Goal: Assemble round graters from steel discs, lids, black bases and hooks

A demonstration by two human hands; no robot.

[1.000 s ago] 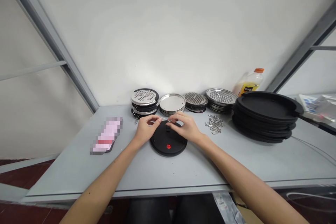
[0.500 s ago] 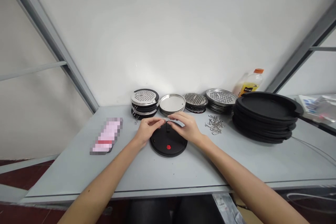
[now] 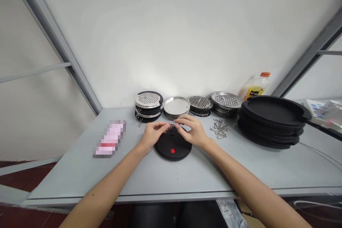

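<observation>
Pinching a small wire clip (image 3: 171, 125) between both hands, left (image 3: 153, 134) and right (image 3: 192, 131), above a black disc (image 3: 173, 146) on the counter (image 3: 187, 174).

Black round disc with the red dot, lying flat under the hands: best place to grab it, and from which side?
Probably the near rim of the black disc, approached from the table's front edge. It lies flat, so only the thin edge offers a pinch. The left hand and right hand cover its far part, pinching a small metal clip.
</observation>
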